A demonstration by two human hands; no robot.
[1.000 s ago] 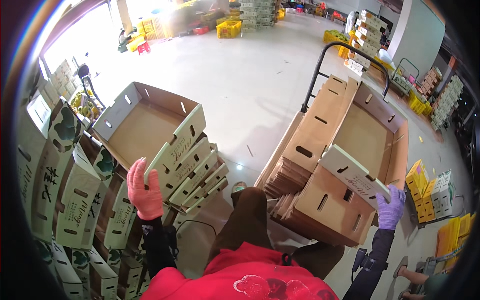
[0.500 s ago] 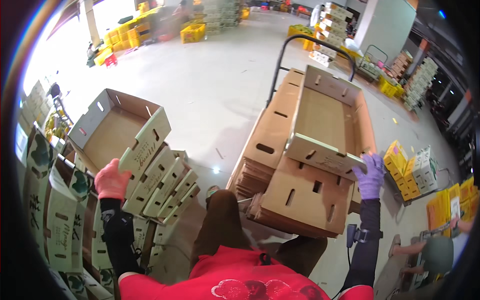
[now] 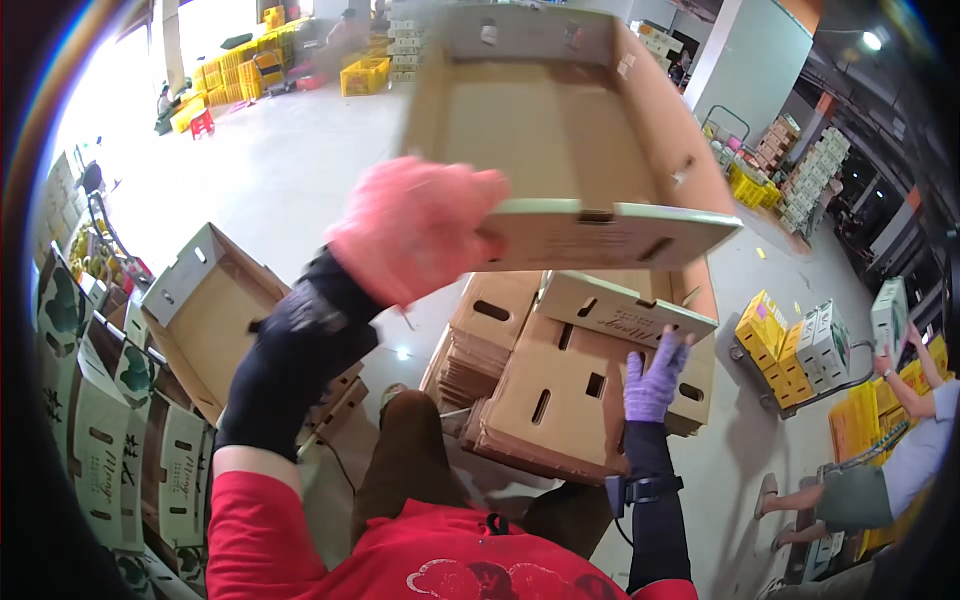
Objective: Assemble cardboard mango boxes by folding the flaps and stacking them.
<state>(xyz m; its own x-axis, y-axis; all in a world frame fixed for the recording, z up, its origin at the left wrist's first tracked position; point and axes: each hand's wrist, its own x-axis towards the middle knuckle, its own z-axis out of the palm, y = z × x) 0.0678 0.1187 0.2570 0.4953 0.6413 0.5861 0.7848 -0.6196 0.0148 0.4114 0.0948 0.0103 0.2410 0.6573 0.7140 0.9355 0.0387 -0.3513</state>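
My left hand (image 3: 415, 230), in a pink glove, is closed on the near wall of a raised open cardboard box (image 3: 640, 235). This box hangs over a second open box (image 3: 610, 305), partly hiding it. The lower box rests on piles of flat brown cardboard (image 3: 560, 400). My right hand (image 3: 655, 380), in a purple glove, has its fingers stretched out and apart at the near wall of the lower box. Left of my knees, another open box (image 3: 220, 320) tops a stack, partly covered by my left forearm.
Rows of pale green printed boxes (image 3: 105, 470) stand at the far left. A trolley carries yellow and white boxes (image 3: 785, 345) on the right. Beyond it, a person (image 3: 900, 430) handles a box beside yellow crates. A pillar (image 3: 745, 60) and more stacks stand farther back.
My left hand has moved from the left stack to the front middle, now with a raised box. My right hand has come nearer and left, its fingers loosened from the box rim.
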